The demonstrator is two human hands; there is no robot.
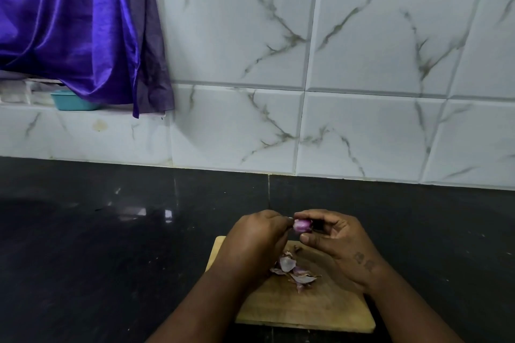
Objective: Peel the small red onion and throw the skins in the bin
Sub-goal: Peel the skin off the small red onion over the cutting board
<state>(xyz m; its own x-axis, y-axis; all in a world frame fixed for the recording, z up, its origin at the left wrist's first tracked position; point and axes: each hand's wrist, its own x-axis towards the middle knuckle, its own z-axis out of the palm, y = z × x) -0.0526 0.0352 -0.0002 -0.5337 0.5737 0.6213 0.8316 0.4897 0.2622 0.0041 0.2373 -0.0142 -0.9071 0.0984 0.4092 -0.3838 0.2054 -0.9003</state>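
The small red onion [301, 225] is held above the far end of a wooden cutting board [306, 306]. My right hand [334, 248] grips it between thumb and fingers. My left hand [256, 239] meets it from the left, fingertips pinched at the onion's left end. Several loose purple and pale skins [295, 270] lie in a small pile on the board below my hands. No bin is in view.
The board rests on a dark glossy counter [111, 245] against a white marble-patterned tiled wall [362, 78]. A purple cloth [78, 25] hangs at the upper left over a ledge with a teal container [69, 101].
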